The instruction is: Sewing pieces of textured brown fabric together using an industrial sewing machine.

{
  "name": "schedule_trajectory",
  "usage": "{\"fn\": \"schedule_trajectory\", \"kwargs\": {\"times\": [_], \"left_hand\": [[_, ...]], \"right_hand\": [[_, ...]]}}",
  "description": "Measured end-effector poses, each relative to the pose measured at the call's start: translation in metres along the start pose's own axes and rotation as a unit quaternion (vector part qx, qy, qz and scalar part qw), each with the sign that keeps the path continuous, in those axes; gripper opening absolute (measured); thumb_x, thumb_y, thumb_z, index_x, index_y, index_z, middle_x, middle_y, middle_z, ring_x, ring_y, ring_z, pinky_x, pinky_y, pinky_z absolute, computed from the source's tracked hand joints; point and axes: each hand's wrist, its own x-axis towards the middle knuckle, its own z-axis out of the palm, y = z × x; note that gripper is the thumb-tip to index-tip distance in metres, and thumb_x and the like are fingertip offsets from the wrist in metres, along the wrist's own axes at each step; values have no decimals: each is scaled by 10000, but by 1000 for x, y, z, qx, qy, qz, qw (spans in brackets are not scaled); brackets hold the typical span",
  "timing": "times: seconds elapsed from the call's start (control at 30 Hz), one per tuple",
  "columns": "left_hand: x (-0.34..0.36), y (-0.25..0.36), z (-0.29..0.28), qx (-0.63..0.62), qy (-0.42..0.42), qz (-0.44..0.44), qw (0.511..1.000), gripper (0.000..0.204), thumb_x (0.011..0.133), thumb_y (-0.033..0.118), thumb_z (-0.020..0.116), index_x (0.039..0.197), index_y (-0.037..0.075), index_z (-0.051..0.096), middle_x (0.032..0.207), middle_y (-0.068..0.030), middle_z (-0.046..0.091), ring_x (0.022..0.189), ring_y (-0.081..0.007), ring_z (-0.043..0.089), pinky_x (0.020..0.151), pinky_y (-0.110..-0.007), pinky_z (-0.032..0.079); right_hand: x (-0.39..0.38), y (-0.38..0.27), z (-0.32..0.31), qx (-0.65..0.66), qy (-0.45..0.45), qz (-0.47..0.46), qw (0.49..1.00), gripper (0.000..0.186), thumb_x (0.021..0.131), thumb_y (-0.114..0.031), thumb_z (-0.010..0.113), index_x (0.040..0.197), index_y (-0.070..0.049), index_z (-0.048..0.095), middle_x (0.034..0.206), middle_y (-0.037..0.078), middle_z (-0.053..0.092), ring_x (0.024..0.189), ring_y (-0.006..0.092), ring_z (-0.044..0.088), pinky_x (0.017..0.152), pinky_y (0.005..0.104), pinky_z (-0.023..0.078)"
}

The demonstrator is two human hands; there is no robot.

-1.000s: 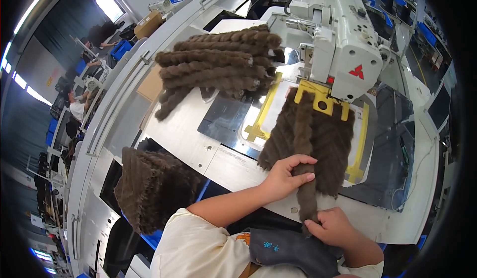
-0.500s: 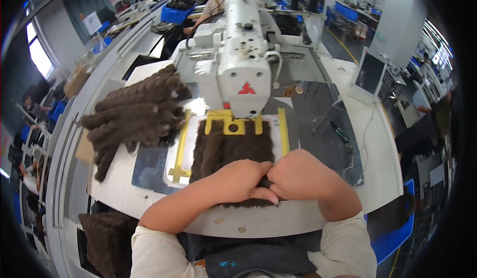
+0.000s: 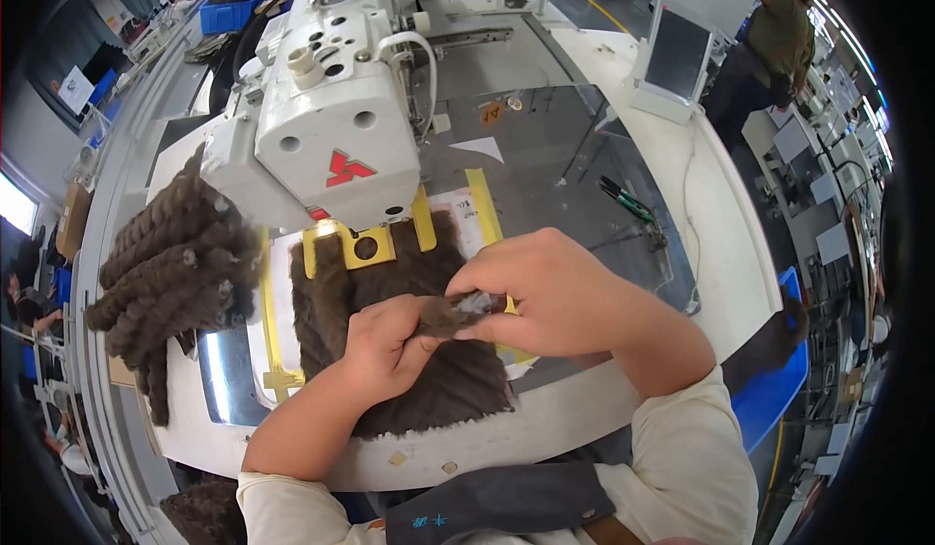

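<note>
A brown fur panel [image 3: 438, 389] lies flat on the machine bed, its far end under a yellow clamp plate [image 3: 382, 253] below the white sewing machine head [image 3: 331, 146]. Just above the panel, both hands pinch a small fur piece [image 3: 440, 319] with a pale grey patch at its right end. My left hand [image 3: 388, 342] grips the piece's left end between thumb and fingers. On the opposite end, my right hand [image 3: 531, 292] has its thumb below and fingers above. The fingers cover part of the piece.
Long fur strips [image 3: 175, 263] are heaped at the left. Green-handled snips [image 3: 628, 197] lie on the dark plate [image 3: 555, 175] to the right, with a monitor [image 3: 677, 53] behind. A blue bin [image 3: 779, 389] stands at the right edge. Someone [image 3: 779, 38] stands at the far right.
The view has turned, so the machine sits nearer and further left. My hands, earlier close together with the piece mostly hidden, are now apart with it showing between them.
</note>
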Motion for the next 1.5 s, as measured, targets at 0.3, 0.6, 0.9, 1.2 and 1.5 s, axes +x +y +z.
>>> {"fn": "schedule_trajectory", "kwargs": {"times": [0.3,0.6,0.9,1.2,1.5], "left_hand": [[2,9,2,-106,-3,-59,993,259,943,218,783,1065,13,683,860,-132,676,724,-297,673,671,-375,536],[2,2,-7,-270,-144,-154,939,140,1017,111,661,1094,-6,647,882,-149,647,760,-295,655,692,-346,511],[-2,0,2,-39,-38,-117,992,201,988,80,644,1154,-32,628,892,-181,653,796,-380,663,724,-366,528],[-2,-3,3,-39,-41,-119,991,223,969,74,667,1161,-33,634,892,-179,652,779,-375,651,723,-361,528],[-5,0,2,36,10,-71,997,218,938,57,693,1134,-25,643,888,-171,657,763,-350,661,695,-357,537]], "right_hand": [[1,7,17,30,54,-35,997,210,761,-123,860,924,-58,744,751,72,677,646,268,660,579,337,505],[-4,1,-14,107,-16,84,991,225,861,-191,786,985,-11,730,835,122,724,761,260,727,693,349,569],[-46,137,-115,-308,26,479,822,368,809,-254,828,1068,-1,761,978,171,768,911,333,738,786,425,577],[-39,147,-99,-219,-80,429,873,180,769,-98,732,884,8,644,826,151,709,815,285,737,712,409,559],[-11,20,-42,91,-29,143,985,211,958,-240,692,999,-55,598,756,145,656,665,304,641,629,423,471]]}}
